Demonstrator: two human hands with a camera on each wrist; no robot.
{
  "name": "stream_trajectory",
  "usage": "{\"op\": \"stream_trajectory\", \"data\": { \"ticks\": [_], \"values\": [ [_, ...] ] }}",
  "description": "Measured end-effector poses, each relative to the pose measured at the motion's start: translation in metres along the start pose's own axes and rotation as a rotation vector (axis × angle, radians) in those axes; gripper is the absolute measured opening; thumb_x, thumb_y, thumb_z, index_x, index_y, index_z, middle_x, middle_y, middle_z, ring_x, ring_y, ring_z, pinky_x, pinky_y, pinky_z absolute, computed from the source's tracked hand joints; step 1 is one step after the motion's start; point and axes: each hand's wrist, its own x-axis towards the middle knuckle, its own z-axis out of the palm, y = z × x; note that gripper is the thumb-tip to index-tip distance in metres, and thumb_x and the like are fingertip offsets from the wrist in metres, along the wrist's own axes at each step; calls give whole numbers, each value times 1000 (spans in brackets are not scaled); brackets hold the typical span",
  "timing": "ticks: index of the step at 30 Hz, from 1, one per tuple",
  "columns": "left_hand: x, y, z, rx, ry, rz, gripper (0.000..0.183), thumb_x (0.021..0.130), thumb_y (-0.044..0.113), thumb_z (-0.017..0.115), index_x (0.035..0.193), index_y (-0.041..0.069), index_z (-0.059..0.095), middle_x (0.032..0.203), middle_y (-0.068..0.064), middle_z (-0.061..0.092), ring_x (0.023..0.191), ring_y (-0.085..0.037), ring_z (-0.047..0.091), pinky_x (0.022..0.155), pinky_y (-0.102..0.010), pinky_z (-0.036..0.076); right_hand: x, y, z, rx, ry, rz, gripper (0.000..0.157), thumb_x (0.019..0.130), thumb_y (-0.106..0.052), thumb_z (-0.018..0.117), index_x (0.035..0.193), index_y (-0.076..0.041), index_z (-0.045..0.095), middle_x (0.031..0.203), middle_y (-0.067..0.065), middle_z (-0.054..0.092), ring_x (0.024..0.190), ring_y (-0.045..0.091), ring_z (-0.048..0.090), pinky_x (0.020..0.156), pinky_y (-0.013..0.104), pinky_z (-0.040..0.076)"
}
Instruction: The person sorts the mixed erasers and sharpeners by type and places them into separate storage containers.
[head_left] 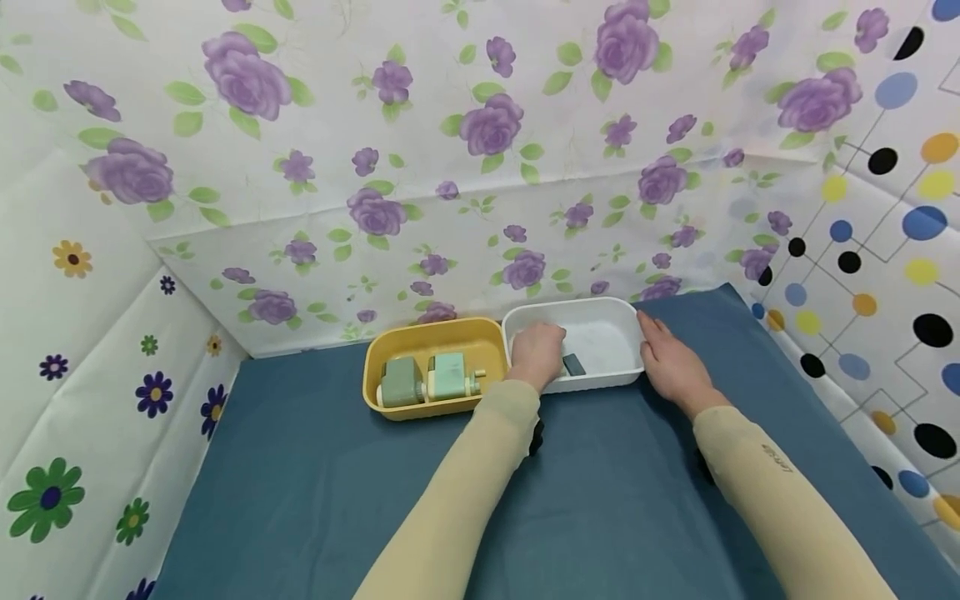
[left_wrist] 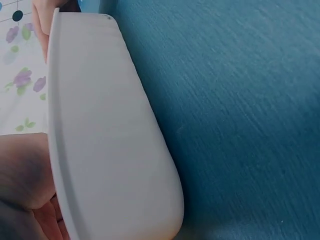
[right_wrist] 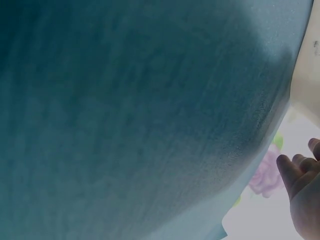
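A white plastic bin stands on the blue cloth. My left hand reaches over its left end, fingers curled down inside; whatever they may grip is hidden. Beside that hand, on the bin's floor, is a small dark grey block. With straight fingers, my right hand rests along the outside of the right end. In the left wrist view, the bin's outer side covers most of the hand. The right wrist view catches fingers extended near a pale bin corner.
A yellow bin touches the white one on its left. It holds a dark green boxy piece and a mint green one, both with pale fittings. Behind the bins rises a floral sheet; blue cloth covers the table.
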Motion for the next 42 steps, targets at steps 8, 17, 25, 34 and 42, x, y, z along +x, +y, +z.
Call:
{"op": "stream_trajectory", "data": {
  "ticks": [8,17,25,34,42],
  "values": [
    [6,-4,6,22,41,0,40,108,8,60,141,27,73,134,5,71,117,-16,69,90,-41,62,4,-3,1,-4,-18,-19,62,118,-28,27,174,-13,5,176,23,15,162,46,12,125,68,19],
    [0,-19,-6,27,64,25,49,101,6,68,147,22,67,143,6,67,125,-15,65,92,-33,60,15,-6,0,-14,-22,-44,62,117,-28,26,174,-11,7,176,23,17,161,47,14,125,69,20],
    [-26,-36,-19,-66,131,98,45,109,22,62,154,17,61,155,0,60,142,-20,57,97,-35,60,20,-2,-2,-34,-50,-55,62,117,-27,26,173,-8,6,176,24,15,161,48,13,125,69,19],
    [-88,-70,-26,-253,143,218,74,110,51,56,167,8,37,174,-7,31,163,-24,20,130,-41,23,18,15,-15,-47,-79,-58,64,118,-32,23,172,-7,2,176,25,11,160,52,8,123,73,17],
    [-141,-129,-17,-316,137,158,84,111,58,49,172,13,13,179,-5,13,165,-24,4,133,-49,8,14,22,-25,-30,-58,-70,69,119,-43,21,172,-5,0,176,28,6,160,53,5,123,73,15]
  ]
}}
